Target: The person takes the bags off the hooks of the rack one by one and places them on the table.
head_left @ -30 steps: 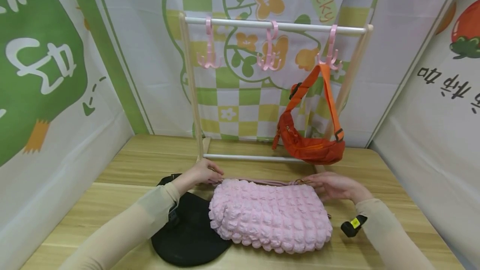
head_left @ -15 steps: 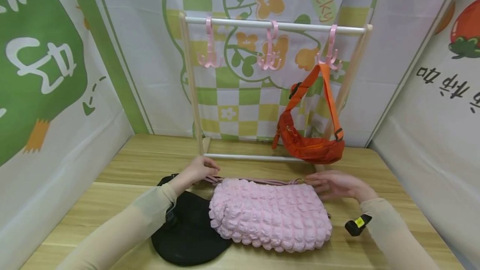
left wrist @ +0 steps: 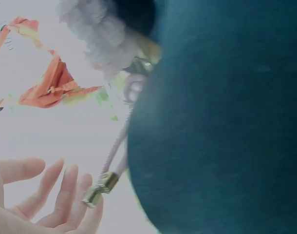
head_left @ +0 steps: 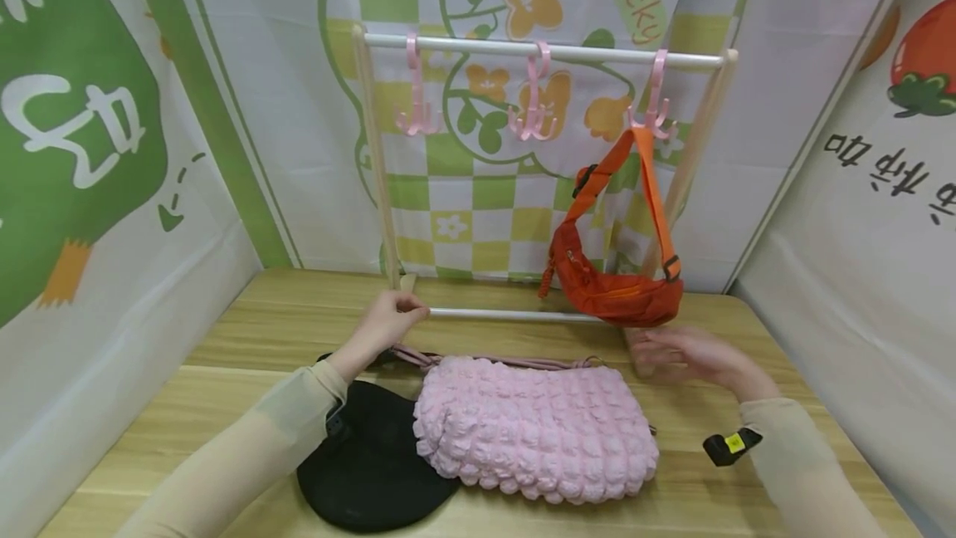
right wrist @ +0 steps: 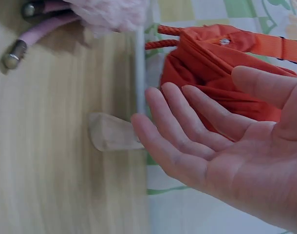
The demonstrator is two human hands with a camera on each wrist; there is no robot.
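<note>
A pink bubble-textured handbag (head_left: 534,430) lies on the table, its pink cord strap (head_left: 523,362) along the top edge. Under its left end is a black flat item with a rounded edge (head_left: 366,459). My left hand (head_left: 384,326) is beyond the bag's upper left corner, fingers loosely bent and holding nothing. In the left wrist view gold-tipped cord ends (left wrist: 101,189) appear beside those fingers; contact cannot be told. A dark blurred shape fills that view's right side. My right hand (head_left: 698,359), palm up with relaxed fingers (right wrist: 173,126), is empty beyond the bag's upper right corner.
A rack with a metal top bar (head_left: 478,46) stands behind the bag. It carries pink hooks (head_left: 534,98). From the right hook hangs an orange waist bag (head_left: 612,285), just above my right hand. Printed cloth walls enclose the wooden table (head_left: 187,413).
Both hands have moved away from the handbag's strap ends, the left up and slightly left, the right up and to the right. The handbag lies almost where it was.
</note>
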